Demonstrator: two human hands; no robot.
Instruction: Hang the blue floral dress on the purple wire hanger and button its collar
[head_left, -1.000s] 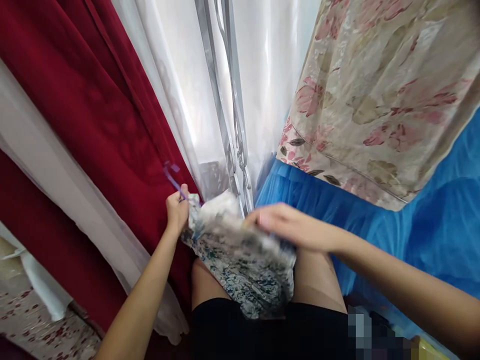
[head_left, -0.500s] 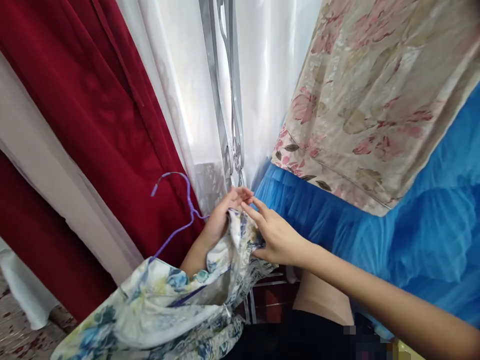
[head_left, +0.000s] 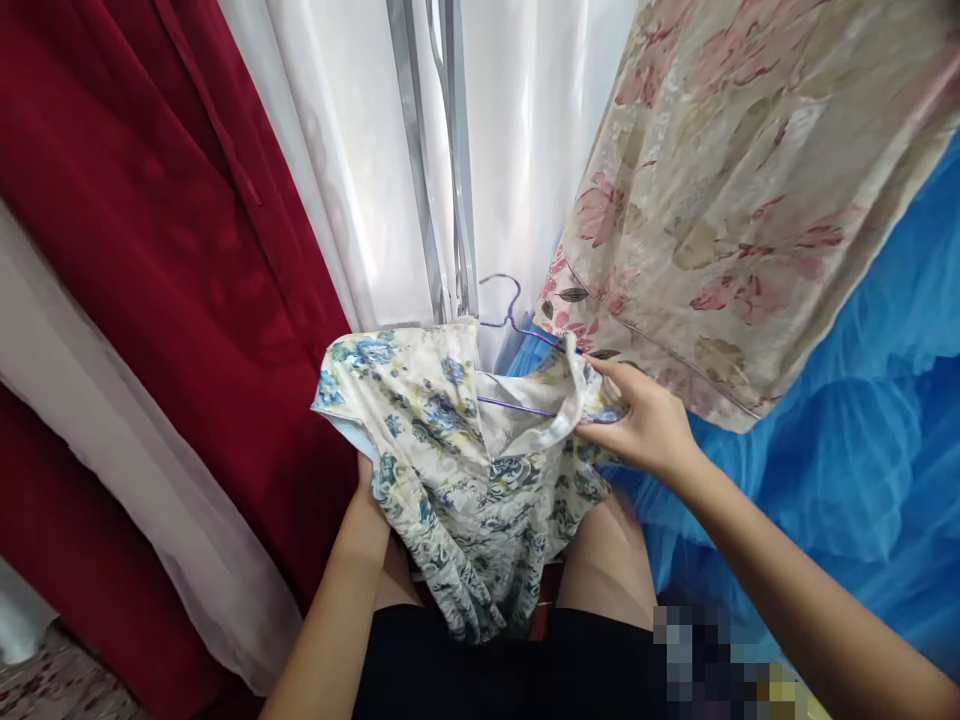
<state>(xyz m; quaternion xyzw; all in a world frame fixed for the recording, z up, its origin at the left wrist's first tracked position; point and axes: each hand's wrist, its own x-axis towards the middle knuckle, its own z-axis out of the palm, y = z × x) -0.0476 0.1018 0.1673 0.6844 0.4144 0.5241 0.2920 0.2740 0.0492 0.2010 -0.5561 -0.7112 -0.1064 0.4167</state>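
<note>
A white blouse (head_left: 442,420) printed with blue and green flowers hangs across my lap on a purple hanger (head_left: 513,312). The hanger's hook stands up behind the open neckline, and its lower bar shows inside the collar. My right hand (head_left: 646,415) grips the blouse at its right shoulder, thumb below and fingers above, near the end of the hanger. At the left sleeve, my left hand (head_left: 366,478) reaches in under the cloth. Its fingers are hidden there, so what they hold does not show.
Dark red curtains (head_left: 225,250) hang at the left, white curtains (head_left: 337,150) behind. Grey metal bars (head_left: 412,130) stand upright in the middle. To the right hang a beige cloth with pink flowers (head_left: 720,220) and blue tulle (head_left: 817,490). A patterned floor (head_left: 52,680) shows lower left.
The blouse has swung from the lower left to the middle and now faces me, its hanger upright. My hands have parted, the left to the sleeve, the right onto the shoulder.
</note>
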